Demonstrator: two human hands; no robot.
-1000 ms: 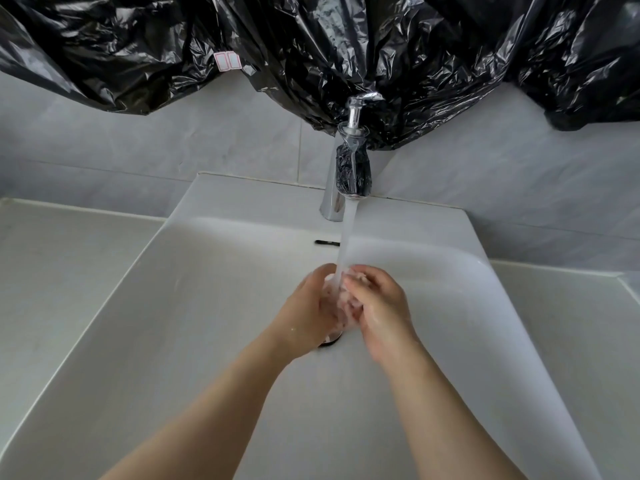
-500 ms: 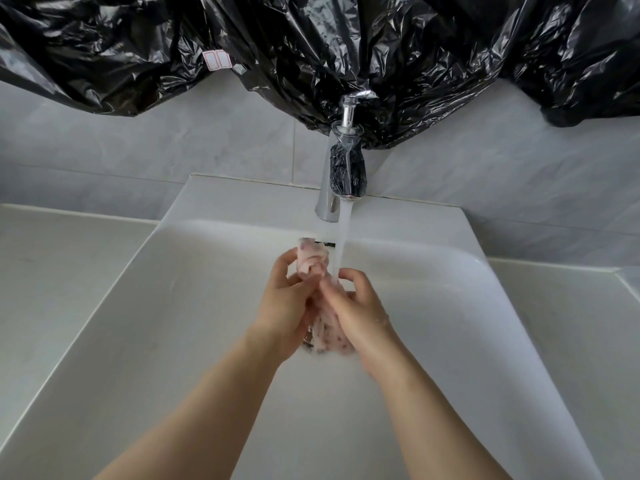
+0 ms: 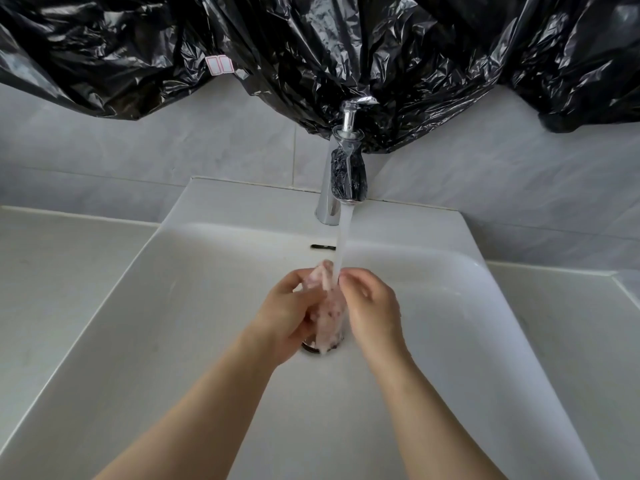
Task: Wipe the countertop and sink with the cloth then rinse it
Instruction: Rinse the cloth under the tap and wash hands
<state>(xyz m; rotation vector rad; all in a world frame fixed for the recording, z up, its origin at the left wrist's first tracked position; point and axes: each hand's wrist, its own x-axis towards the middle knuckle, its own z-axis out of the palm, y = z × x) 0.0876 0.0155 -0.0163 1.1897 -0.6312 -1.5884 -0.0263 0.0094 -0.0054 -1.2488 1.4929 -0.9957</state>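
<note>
Cloth (image 3: pixel 327 315) between left hand (image 3: pixel 289 315), right hand (image 3: pixel 372 311), under running faucet (image 3: pixel 341 174)

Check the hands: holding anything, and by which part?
Both hold the pink cloth under the running tap. The left hand grips its left side near the top; the right hand presses its right side. The lower end hangs free.

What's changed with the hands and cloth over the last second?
Both hands, left hand and right hand, keep rubbing the cloth under the stream. A second ago it was bunched low between them; then they rose and its top end stuck up; now it hangs lower again, over the drain. Tap still running, sink unchanged.
</note>
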